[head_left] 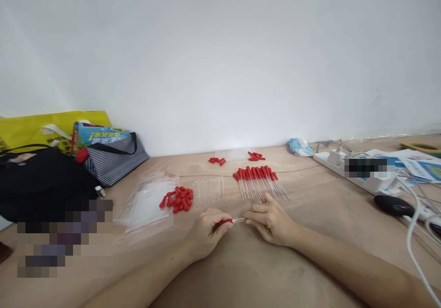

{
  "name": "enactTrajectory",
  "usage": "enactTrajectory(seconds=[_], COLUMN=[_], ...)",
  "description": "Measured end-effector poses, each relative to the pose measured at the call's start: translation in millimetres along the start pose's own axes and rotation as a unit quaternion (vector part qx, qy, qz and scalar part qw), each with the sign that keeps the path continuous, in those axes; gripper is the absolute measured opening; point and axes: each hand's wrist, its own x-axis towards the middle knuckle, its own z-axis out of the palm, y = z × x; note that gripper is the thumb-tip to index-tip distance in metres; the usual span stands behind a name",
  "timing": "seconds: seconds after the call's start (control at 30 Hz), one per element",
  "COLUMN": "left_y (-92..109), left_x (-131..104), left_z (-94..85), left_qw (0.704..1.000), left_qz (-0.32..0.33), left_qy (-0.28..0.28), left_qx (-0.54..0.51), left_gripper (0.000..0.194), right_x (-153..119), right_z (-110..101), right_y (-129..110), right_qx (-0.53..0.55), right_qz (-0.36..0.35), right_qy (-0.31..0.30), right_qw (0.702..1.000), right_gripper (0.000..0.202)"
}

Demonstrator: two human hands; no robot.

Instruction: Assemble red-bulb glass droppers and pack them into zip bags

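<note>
Between my two hands lies a dropper in two parts, a red rubber bulb and a clear tube. My left hand [208, 230] is closed on the red bulb [225, 222]. With its fingertips, my right hand [270, 221] pinches the far end of the clear tube [237, 220]; the tube's near end meets the bulb's mouth. Beyond my left hand sits a pile of loose red bulbs [179, 199]. Beside it several bare clear tubes [208, 190] lie in a row. Past my right hand, a row of droppers with red bulbs fitted [260, 179] lies on the table.
Clear zip bags [151, 204] lie left of the bulbs. More red bulbs [217, 160] and tubes [237, 156] lie near the wall. A white power strip [358, 172] with cables stands right, near a blue mask [300, 146]. A black bag [44, 184] and a striped bag [112, 161] fill the left.
</note>
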Motion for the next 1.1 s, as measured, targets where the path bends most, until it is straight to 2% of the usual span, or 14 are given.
enactTrajectory(seconds=[0.33,0.63,0.8,1.0,1.1], left_y=[0.2,-0.5,-0.5,-14.1,-18.8], left_x=[-1.3,-1.6,-1.1,-4.9,-7.9], left_z=[2.6,4.4,3.5,2.7,-0.7], left_qw=[0.994,0.991,0.994,0.997,0.995], left_qz=[0.094,0.118,0.098,0.057,-0.013], left_qy=[0.014,-0.005,0.005,0.031,0.069], left_qx=[0.05,0.063,0.052,0.045,0.067], left_gripper=[0.022,0.021,0.021,0.019,0.025], right_x=[1.6,4.4,5.4,5.2,3.8], right_z=[1.0,6.7,3.1,-2.3,-0.7], right_y=[-10.2,-15.3,-12.9,-14.4,-12.0], right_qx=[-0.01,0.006,-0.01,-0.053,-0.039], right_qz=[-0.019,-0.008,-0.01,0.001,0.045], right_qy=[0.026,0.017,-0.002,-0.042,-0.043], right_qw=[0.999,1.0,1.0,0.998,0.997], right_gripper=[0.023,0.023,0.024,0.015,0.016])
